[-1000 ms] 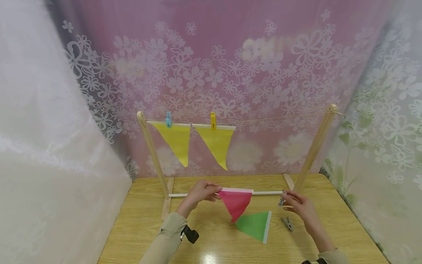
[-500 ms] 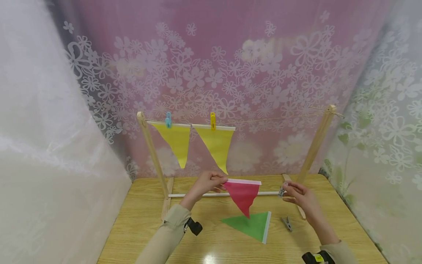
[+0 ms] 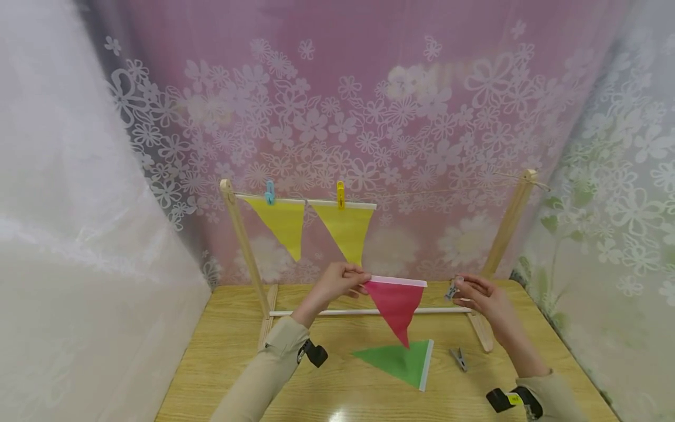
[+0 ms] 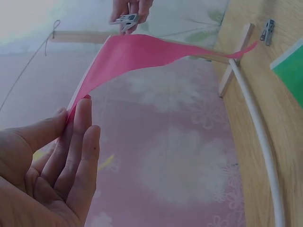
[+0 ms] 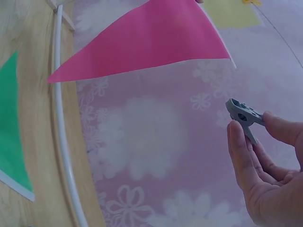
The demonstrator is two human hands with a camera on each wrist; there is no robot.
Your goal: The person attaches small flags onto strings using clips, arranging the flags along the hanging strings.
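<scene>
A red triangular pennant (image 3: 396, 305) with a white top band hangs from my left hand (image 3: 343, 282), whose thumb and fingers pinch the band's left corner. In the left wrist view the pennant (image 4: 128, 56) stretches away from the fingertips toward the other hand. My right hand (image 3: 482, 296) holds a grey clothespin (image 5: 244, 116) by its handles between thumb and fingers, to the right of the pennant. Behind, two yellow pennants (image 3: 282, 225) hang from a string (image 3: 437, 190), one under a blue clothespin (image 3: 270, 192), the other under a yellow clothespin (image 3: 340, 195).
The string runs between two wooden posts (image 3: 244, 252) joined low down by a white rod (image 3: 337, 312). On the wooden table (image 3: 221, 375) lie a green pennant (image 3: 398, 363) and another grey clothespin (image 3: 459, 359). Floral curtains (image 3: 337, 117) enclose the back and sides.
My left hand has lifted the red pennant up and to the right, off the front of the white rod. My right hand has risen a little with the grey clothespin.
</scene>
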